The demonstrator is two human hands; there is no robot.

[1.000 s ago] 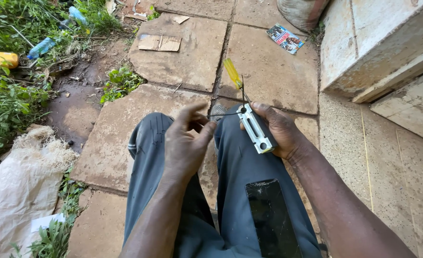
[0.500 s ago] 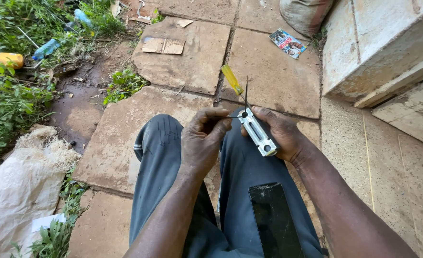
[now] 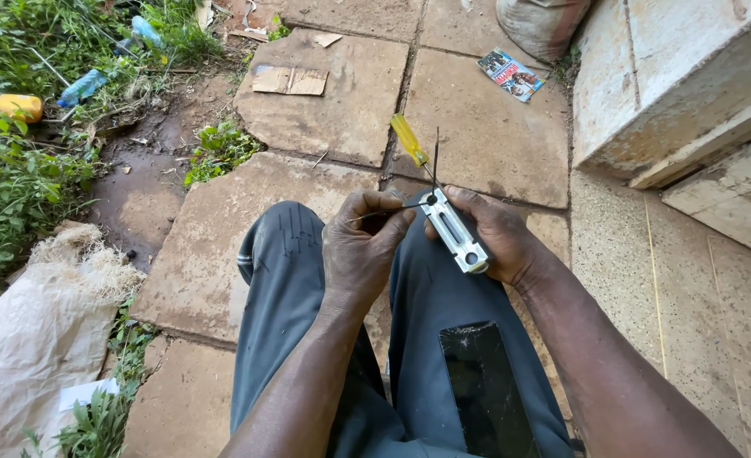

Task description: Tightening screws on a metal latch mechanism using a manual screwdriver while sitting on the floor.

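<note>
Your left hand (image 3: 360, 254) has drawn in from a second ago, its fingers now curled shut on one thin wire (image 3: 384, 210) that meets the top of the metal bracket (image 3: 453, 231); your right hand (image 3: 498, 242) cups and grips that one bracket over your knees; the wire looks part-threaded, not yet seated; one yellow-handled screwdriver (image 3: 411, 141) lies on the paving stones (image 3: 486, 136), and one dark phone (image 3: 486, 390) on your lap.

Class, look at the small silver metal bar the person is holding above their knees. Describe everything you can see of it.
The small silver metal bar is flat and oblong, with a long slot along its middle and a round hole near each end. It lies slanted in the right hand, far end pointing away. A thin dark wire meets that end, pinched by the left hand.
</note>
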